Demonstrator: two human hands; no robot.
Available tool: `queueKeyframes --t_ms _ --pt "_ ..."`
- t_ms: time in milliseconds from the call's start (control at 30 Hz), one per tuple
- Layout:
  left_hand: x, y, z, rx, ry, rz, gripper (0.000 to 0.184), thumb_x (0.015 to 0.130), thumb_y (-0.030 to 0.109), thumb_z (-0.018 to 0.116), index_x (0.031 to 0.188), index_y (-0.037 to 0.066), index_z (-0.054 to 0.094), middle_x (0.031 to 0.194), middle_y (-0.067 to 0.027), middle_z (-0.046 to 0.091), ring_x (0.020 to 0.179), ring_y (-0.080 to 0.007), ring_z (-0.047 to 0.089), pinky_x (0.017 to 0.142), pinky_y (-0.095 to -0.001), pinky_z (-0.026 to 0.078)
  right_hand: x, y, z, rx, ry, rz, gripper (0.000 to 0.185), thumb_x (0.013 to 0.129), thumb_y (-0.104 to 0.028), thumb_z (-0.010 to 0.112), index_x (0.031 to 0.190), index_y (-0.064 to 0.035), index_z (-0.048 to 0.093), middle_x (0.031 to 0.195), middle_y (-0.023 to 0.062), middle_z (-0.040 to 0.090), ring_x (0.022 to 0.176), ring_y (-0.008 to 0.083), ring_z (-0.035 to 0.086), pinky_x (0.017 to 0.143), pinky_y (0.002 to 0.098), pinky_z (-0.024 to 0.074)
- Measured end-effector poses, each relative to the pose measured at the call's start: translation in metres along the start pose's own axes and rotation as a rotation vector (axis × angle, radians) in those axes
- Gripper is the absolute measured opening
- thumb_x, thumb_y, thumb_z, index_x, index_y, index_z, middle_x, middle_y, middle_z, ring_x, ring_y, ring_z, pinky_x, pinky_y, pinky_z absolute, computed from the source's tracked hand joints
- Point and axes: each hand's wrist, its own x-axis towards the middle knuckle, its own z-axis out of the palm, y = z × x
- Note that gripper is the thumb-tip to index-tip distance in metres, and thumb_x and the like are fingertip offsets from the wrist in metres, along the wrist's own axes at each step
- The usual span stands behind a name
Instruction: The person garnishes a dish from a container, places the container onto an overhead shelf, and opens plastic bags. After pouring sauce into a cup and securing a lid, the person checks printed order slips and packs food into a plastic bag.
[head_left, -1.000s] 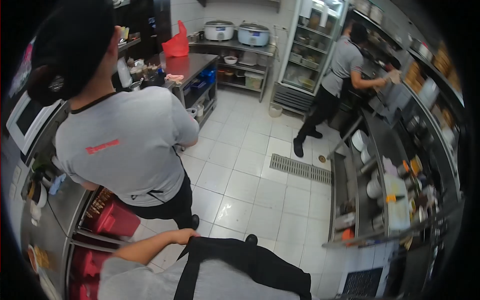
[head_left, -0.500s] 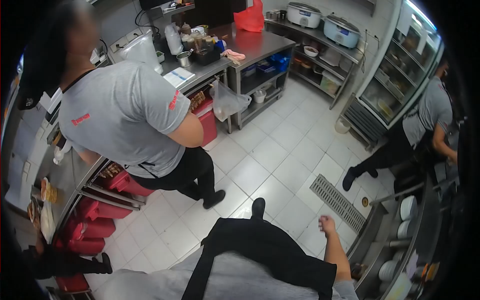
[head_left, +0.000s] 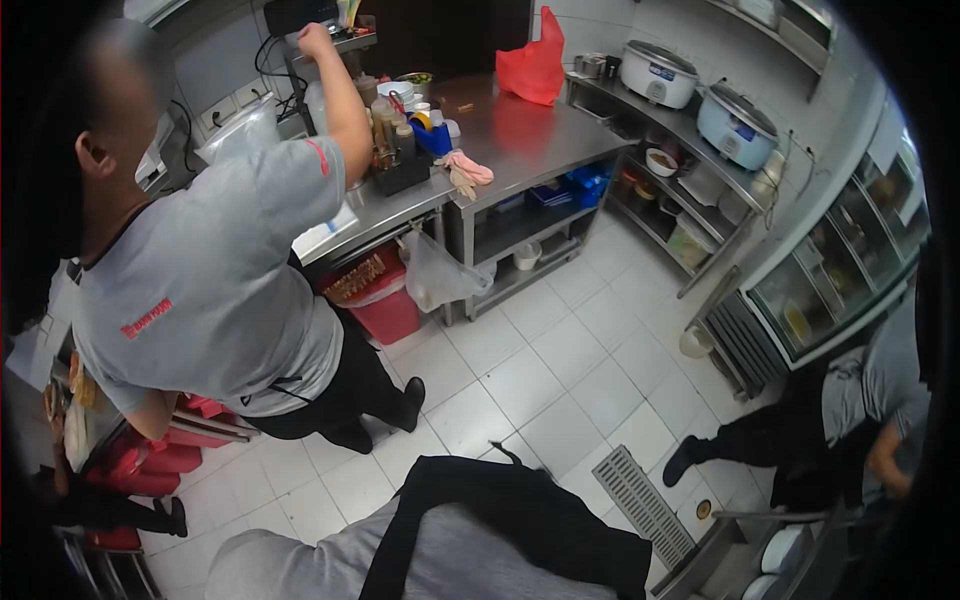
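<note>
Neither of my hands shows at this moment. Only my grey shirt and black apron [head_left: 400, 540] fill the bottom of the head view. Ahead is a steel table [head_left: 530, 140] with a red plastic bag [head_left: 533, 62] standing on it. At its left end lies a pink cloth [head_left: 468, 168], beside a dark caddy [head_left: 405, 172] of bottles. From the counter's corner hangs a clear plastic bag [head_left: 438, 278], next to a red bin [head_left: 388, 308] holding skewers.
A co-worker [head_left: 220, 260] in grey stands close on my left, one arm raised to a shelf. Another person [head_left: 750, 445] is at right, near the glass-door fridge [head_left: 840, 255]. Rice cookers [head_left: 658, 75] sit on the back shelf. A drain grate [head_left: 640, 500] crosses the tiled floor.
My right hand, low at the right before, has left the view. The view has shifted, and the table and bins appear nearer. The left co-worker has raised an arm towards the shelf.
</note>
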Motion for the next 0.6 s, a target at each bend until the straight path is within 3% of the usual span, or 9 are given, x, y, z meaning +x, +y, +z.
queueKeyframes --t_ms 100,200,300,400,500,533,567,600 --pt "0.046 0.009 -0.017 -0.011 0.046 -0.038 0.021 0.083 0.019 0.059 0.095 0.002 0.061 0.087 -0.0055 0.064 0.082 -0.0150 0.058 0.076 -0.0283 0.045 0.051 -0.011 -0.024 -0.103 -0.065 0.040 0.028 0.084 -0.024 0.055 0.105 -0.0063 0.055 0.080 0.0069 0.060 0.067 0.0193 0.057 0.058 0.0308 0.0455" --pt "0.066 -0.030 -0.011 -0.002 0.004 -0.251 0.021 0.083 0.020 0.059 0.094 0.002 0.061 0.086 -0.0056 0.064 0.080 -0.0148 0.058 0.075 -0.0280 0.045 0.112 -0.039 -0.068 -0.130 -0.076 0.057 0.024 0.084 -0.023 0.055 0.100 -0.0058 0.055 0.075 0.0065 0.058 0.062 0.0181 0.054 0.053 0.0299 0.0437" --pt "0.063 -0.053 -0.003 0.012 -0.184 -0.528 0.020 0.084 0.020 0.058 0.092 0.002 0.061 0.084 -0.0056 0.064 0.079 -0.0146 0.058 0.073 -0.0277 0.045 0.182 -0.082 -0.134 -0.055 -0.022 0.072 0.020 0.084 -0.021 0.054 0.095 -0.0053 0.056 0.071 0.0061 0.056 0.056 0.0169 0.052 0.047 0.0290 0.0420" --pt "0.069 -0.004 -0.019 -0.045 -0.414 -0.635 0.020 0.084 0.021 0.058 0.090 0.003 0.062 0.082 -0.0057 0.064 0.078 -0.0144 0.059 0.072 -0.0274 0.046 0.266 -0.148 -0.206 0.053 0.054 0.057 0.017 0.084 -0.020 0.054 0.090 -0.0049 0.057 0.066 0.0057 0.055 0.050 0.0156 0.050 0.042 0.0281 0.0403" --pt "0.109 0.123 -0.094 -0.319 -0.347 -0.328 0.020 0.085 0.022 0.058 0.089 0.003 0.062 0.081 -0.0058 0.064 0.077 -0.0142 0.059 0.071 -0.0271 0.046 0.371 -0.251 -0.270 0.113 0.108 -0.079 0.015 0.084 -0.018 0.053 0.085 -0.0044 0.057 0.062 0.0054 0.053 0.044 0.0144 0.048 0.037 0.0272 0.0386" --pt "0.124 0.171 -0.129 -0.446 -0.171 -0.155 0.020 0.085 0.022 0.058 0.088 0.003 0.062 0.080 -0.0058 0.064 0.076 -0.0142 0.059 0.071 -0.0270 0.046 0.404 -0.297 -0.285 0.126 0.109 -0.163 0.014 0.084 -0.018 0.053 0.084 -0.0043 0.058 0.060 0.0052 0.052 0.042 0.0140 0.047 0.035 0.0270 0.0380" --pt "0.147 0.218 -0.165 -0.575 -0.017 0.084 0.019 0.085 0.022 0.057 0.075 0.006 0.057 0.074 -0.0032 0.061 0.070 -0.0115 0.056 0.066 -0.0246 0.043 0.433 -0.348 -0.297 0.135 0.038 -0.259 0.011 0.083 -0.014 0.054 0.089 -0.0045 0.056 0.062 0.0044 0.053 0.045 0.0127 0.048 0.037 0.0262 0.0391" --pt "0.170 0.245 -0.196 -0.576 0.214 0.062 0.018 0.085 0.023 0.058 0.081 0.006 0.056 0.074 -0.0043 0.059 0.071 -0.0124 0.057 0.065 -0.0255 0.044 0.460 -0.398 -0.292 0.230 0.080 -0.429 0.011 0.084 -0.017 0.052 0.089 -0.0074 0.055 0.066 0.0032 0.052 0.046 0.0115 0.045 0.034 0.0252 0.0338"
